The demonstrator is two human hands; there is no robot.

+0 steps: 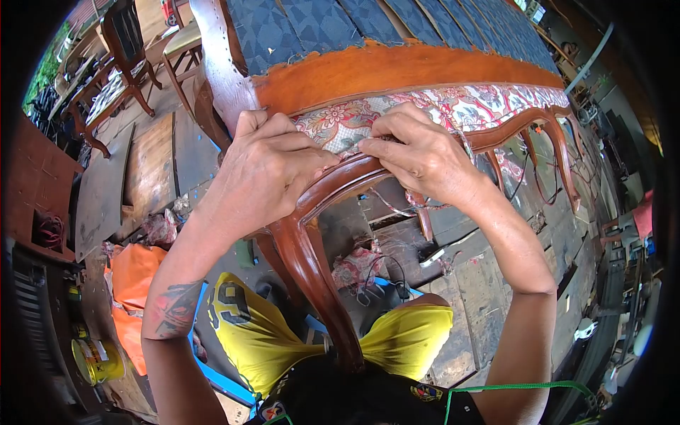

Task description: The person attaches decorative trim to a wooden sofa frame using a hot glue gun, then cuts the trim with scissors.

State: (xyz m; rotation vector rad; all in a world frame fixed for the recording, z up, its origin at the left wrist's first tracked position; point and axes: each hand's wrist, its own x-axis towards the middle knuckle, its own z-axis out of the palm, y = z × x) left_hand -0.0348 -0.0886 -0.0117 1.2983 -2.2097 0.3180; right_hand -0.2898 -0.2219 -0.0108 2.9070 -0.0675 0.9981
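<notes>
A carved wooden sofa frame [322,265] stands before me, with floral fabric [489,106] along its seat and blue patterned upholstery [319,32] on its back. At the seat's front edge, my left hand [273,159] pinches the edge of the floral fabric just above the polished rail. Close by on the right, my right hand [421,152] has thumb and fingers pressed together on the same fabric edge. A braided cord [404,210] hangs below the rail near my right hand.
Wooden chairs [117,92] stand at the upper left. An orange bag [134,283] and a yellow bucket [95,360] are at the left. Fabric scraps [358,268] lie on the plank floor under the seat. Shelves with clutter line the right side.
</notes>
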